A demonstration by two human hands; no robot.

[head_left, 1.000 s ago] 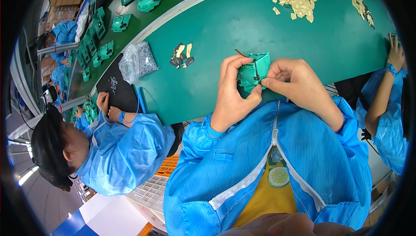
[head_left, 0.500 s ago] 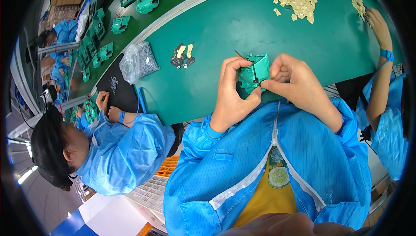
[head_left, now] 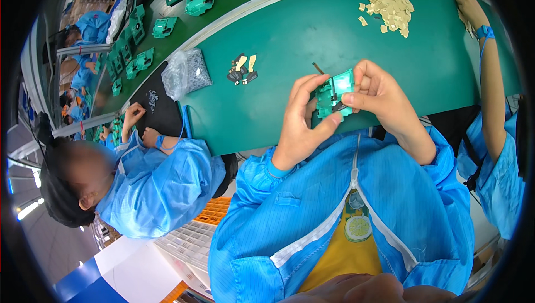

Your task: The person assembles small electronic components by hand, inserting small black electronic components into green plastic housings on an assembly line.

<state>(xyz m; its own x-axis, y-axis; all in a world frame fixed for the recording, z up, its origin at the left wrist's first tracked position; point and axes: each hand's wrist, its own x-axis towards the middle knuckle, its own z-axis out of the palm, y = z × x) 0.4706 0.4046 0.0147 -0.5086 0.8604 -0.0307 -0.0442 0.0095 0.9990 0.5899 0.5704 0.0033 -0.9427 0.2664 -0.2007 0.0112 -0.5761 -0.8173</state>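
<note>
Above the near edge of the table I hold a small green plastic housing [head_left: 341, 84] with black parts along it. A thin brown strip [head_left: 317, 68] sticks out at its upper left. My left hand [head_left: 301, 122] is closed round the left side, thumb at the lower edge and fingers behind. On the right side my right hand [head_left: 383, 94] grips the housing, its thumb pressed on the front near a black part and its fingers curled at the edge. Their tips are partly hidden. Light glints off the housing's upper right face.
On the green table [head_left: 278, 41] lie a pile of cream-coloured pieces [head_left: 390, 9] and a small group of black and cream parts [head_left: 242, 70]. A clear bag of small grey parts [head_left: 195, 72] sits left. Co-workers flank me. More green housings [head_left: 200, 2] stand on the far-left line.
My right hand has gone from pinching at the housing's lower edge to gripping its right side. The housing is turned, its face catching light. The right-hand co-worker's hand has moved farther away.
</note>
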